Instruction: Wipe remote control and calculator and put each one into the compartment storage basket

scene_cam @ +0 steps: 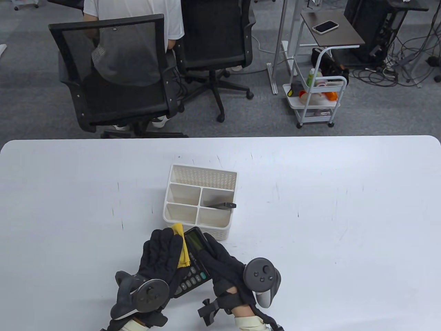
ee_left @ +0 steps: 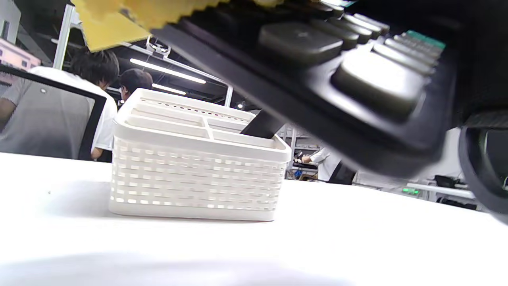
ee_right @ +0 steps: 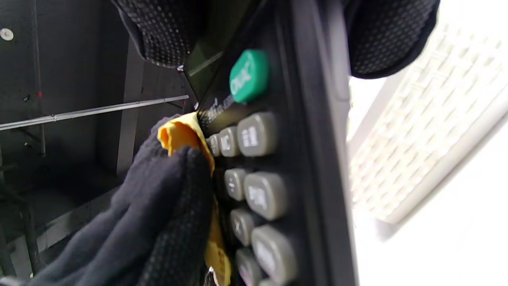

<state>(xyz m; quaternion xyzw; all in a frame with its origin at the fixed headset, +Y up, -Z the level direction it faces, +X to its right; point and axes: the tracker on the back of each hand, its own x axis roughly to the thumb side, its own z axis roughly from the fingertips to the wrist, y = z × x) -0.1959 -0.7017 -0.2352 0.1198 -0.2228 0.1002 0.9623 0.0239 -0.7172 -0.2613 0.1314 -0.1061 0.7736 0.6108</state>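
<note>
Calculator [ee_right: 278,167] key [ee_right: 248,75] lettered "ON/AC"

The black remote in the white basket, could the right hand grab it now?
Probably not yet. The right hand is gripping the black calculator while the left hand wipes it with the yellow cloth. The black remote control pokes out of the white compartment basket, nothing covering it.

yellow cloth [scene_cam: 181,249], black calculator [scene_cam: 195,262] — white basket [scene_cam: 193,179]
</note>
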